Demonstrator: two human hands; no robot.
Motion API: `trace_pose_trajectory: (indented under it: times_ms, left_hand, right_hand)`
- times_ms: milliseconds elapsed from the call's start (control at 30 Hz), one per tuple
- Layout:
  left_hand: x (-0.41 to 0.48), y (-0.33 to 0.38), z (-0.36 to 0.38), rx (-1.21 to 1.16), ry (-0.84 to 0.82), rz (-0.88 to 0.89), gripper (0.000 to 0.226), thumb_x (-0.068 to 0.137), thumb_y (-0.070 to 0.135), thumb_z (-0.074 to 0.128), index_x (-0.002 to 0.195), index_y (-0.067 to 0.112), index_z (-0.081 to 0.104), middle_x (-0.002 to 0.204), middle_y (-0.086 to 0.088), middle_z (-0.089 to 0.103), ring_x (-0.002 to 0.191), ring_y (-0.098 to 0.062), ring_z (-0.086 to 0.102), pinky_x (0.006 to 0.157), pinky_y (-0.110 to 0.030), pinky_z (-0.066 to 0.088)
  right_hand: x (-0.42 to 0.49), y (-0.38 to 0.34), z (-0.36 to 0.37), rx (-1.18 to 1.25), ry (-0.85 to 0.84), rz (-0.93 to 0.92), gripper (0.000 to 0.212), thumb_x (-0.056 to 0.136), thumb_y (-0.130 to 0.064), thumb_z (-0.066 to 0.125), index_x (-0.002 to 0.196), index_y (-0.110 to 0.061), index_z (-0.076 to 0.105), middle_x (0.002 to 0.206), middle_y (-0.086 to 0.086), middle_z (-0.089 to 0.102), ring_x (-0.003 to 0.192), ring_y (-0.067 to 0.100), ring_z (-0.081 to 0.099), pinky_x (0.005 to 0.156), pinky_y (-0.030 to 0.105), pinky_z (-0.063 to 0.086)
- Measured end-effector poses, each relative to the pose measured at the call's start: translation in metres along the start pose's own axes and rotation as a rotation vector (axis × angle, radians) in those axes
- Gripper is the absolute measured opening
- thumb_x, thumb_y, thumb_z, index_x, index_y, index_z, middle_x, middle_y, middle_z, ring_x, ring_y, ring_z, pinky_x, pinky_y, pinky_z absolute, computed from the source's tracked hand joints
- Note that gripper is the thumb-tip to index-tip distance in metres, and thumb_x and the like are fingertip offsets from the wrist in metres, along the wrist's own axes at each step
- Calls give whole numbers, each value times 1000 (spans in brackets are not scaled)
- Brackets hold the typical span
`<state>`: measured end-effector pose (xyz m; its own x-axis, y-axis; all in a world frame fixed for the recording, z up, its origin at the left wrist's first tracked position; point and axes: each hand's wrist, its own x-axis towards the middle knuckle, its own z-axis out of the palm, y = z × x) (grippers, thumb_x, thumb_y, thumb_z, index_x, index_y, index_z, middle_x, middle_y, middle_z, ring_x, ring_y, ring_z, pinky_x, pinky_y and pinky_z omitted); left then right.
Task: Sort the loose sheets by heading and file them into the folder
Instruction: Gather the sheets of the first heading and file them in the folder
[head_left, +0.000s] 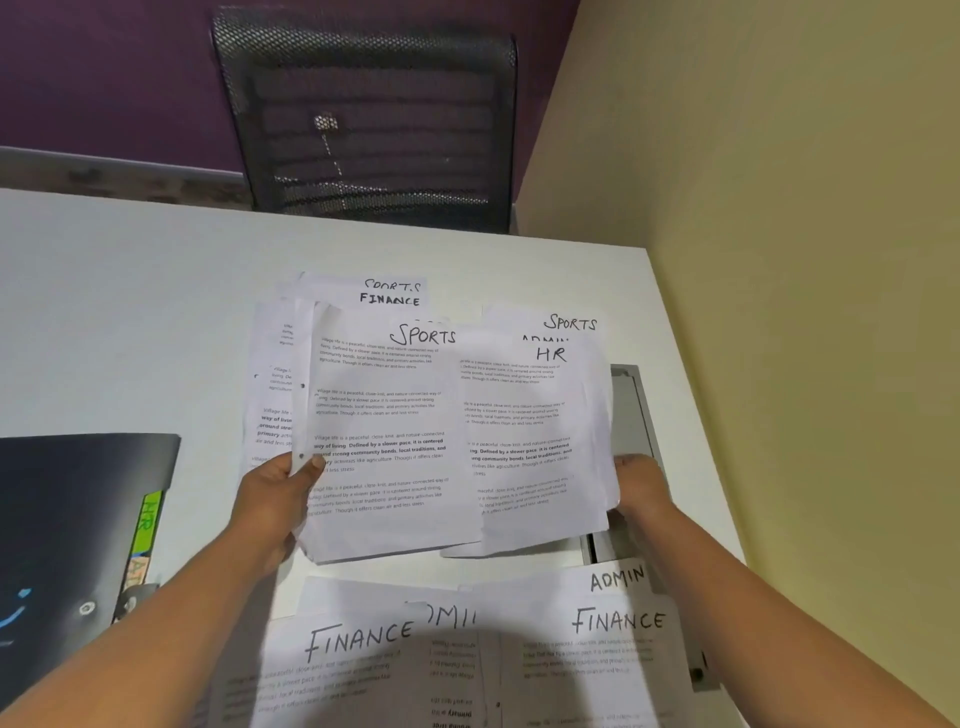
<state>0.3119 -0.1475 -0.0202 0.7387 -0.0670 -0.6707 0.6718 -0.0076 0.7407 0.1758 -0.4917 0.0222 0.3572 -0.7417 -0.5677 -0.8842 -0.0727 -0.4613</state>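
Observation:
A fanned bundle of printed sheets hangs above the white table (130, 312). My left hand (275, 499) grips its left edge, thumb on a sheet headed SPORTS (384, 415). My right hand (636, 486) holds the right edge behind a sheet headed HR (524, 426). Headings FINANCE, SPORTS and ADMIN peek out behind them. Closer to me lie loose sheets headed FINANCE (358, 670), ADMIN (618, 578) and FINANCE (613, 660). The dark folder (67, 519) lies at the left, with a green HR tab (148, 522).
A black mesh chair (363, 119) stands beyond the table's far edge. A yellow wall (779, 260) runs along the right side. A grey flat object (631, 410) lies under the right part of the held sheets.

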Motion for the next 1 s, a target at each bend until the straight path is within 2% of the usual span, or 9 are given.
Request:
trace_pose_trajectory:
  times_ms: [167, 267, 367, 567, 633, 667, 767, 867, 1000]
  left_hand:
    - [-3, 0, -1, -32, 15, -35, 20, 96, 12, 61, 113, 4, 68, 108, -15, 72, 97, -32, 69, 92, -46, 53]
    - [-17, -11, -3, -48, 15, -74, 23, 95, 13, 62, 114, 3, 67, 109, -16, 72, 99, -34, 69, 96, -54, 51]
    - [-34, -19, -3, -54, 34, -104, 13, 94, 13, 63, 104, 7, 70, 101, -15, 74, 92, -32, 71, 92, -50, 53]
    - [-65, -19, -8, -19, 35, -125, 14, 95, 12, 62, 104, 5, 70, 102, -17, 74, 92, -35, 71, 88, -56, 55]
    - [-77, -12, -8, -19, 47, -100, 12, 96, 12, 61, 101, 5, 69, 103, -19, 74, 93, -36, 71, 86, -56, 55]
    - [-84, -8, -8, -22, 48, -84, 11, 96, 12, 60, 101, 5, 69, 102, -19, 74, 93, -36, 71, 83, -54, 57]
    - [-111, -1, -8, -29, 37, -25, 12, 97, 11, 59, 100, 4, 68, 97, -17, 75, 85, -32, 72, 60, -37, 61]
    - [-146, 0, -8, -45, -5, 25, 12, 97, 7, 57, 102, 5, 68, 96, -13, 75, 78, -27, 73, 51, -31, 58]
    - [-187, -13, -9, -65, -73, 45, 14, 96, 2, 56, 105, 2, 68, 96, -17, 76, 73, -27, 75, 53, -32, 59]
  right_hand:
    - [-21, 20, -44, 250, 67, -14, 26, 76, -7, 70, 61, -8, 48, 61, 12, 56, 56, 22, 50, 57, 28, 36]
    - [-35, 34, -69, 277, 182, -100, 34, 77, -3, 71, 57, -9, 43, 59, 10, 50, 57, 22, 47, 55, 28, 33]
    - [-47, 50, -86, 234, 282, -204, 13, 81, -1, 66, 71, 0, 57, 61, 10, 54, 56, 25, 47, 55, 31, 34]
    - [-83, 60, -106, 249, 409, -397, 9, 86, -10, 70, 84, -16, 63, 79, 15, 69, 68, 37, 65, 51, 40, 44]
    - [-95, 63, -115, 362, 412, -429, 12, 86, -13, 73, 82, -19, 62, 76, 11, 72, 65, 36, 66, 50, 32, 47]
    - [-105, 62, -121, 428, 412, -433, 14, 86, -13, 73, 81, -20, 62, 72, 3, 72, 60, 29, 65, 47, 26, 46]
    - [-139, 61, -132, 669, 329, -405, 17, 90, -8, 69, 83, -20, 60, 62, -13, 71, 54, 15, 63, 46, 12, 50]
    - [-176, 71, -120, 855, 47, -264, 14, 91, -4, 66, 105, -8, 65, 87, 3, 79, 68, 20, 73, 63, 30, 61]
    - [-218, 88, -88, 809, -122, -186, 11, 88, -3, 68, 99, -4, 69, 82, 15, 78, 66, 29, 71, 55, 33, 59]
